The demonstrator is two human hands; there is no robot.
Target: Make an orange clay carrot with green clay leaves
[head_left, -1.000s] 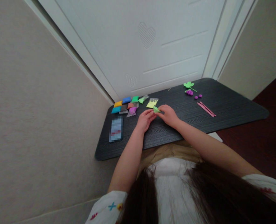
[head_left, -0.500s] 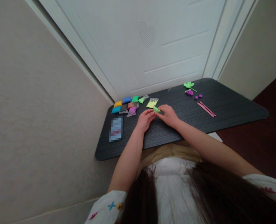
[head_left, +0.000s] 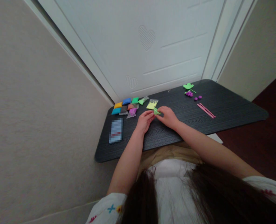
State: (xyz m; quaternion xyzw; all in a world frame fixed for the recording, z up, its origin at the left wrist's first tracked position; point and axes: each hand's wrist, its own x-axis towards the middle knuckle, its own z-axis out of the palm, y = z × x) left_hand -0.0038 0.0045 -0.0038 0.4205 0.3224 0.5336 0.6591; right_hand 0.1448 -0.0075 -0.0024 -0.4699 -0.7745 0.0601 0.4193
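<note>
Between my two hands, above the dark table, is a small piece of light green modelling clay (head_left: 156, 111), thin and pointed at its upper edge. My left hand (head_left: 145, 120) has its fingertips closed on the clay's left side. From the right, my right hand (head_left: 168, 116) pinches the same piece between thumb and fingers. A zip bag of pale yellow clay (head_left: 152, 104) lies just beyond my fingers. Part of the green piece is hidden behind the fingertips.
Several bags of coloured clay (head_left: 126, 105) lie at the back left of the table (head_left: 175, 137), behind a phone (head_left: 116, 130). Toward the right are a green clay flower shape (head_left: 188, 86), a purple clay cluster (head_left: 189, 93), two purple balls (head_left: 198, 98) and pink modelling tools (head_left: 206, 110).
The green clay is tilted slightly differently between my fingers and shows a taller point. Both hands stay in nearly the same place. The whole view has shifted a little.
</note>
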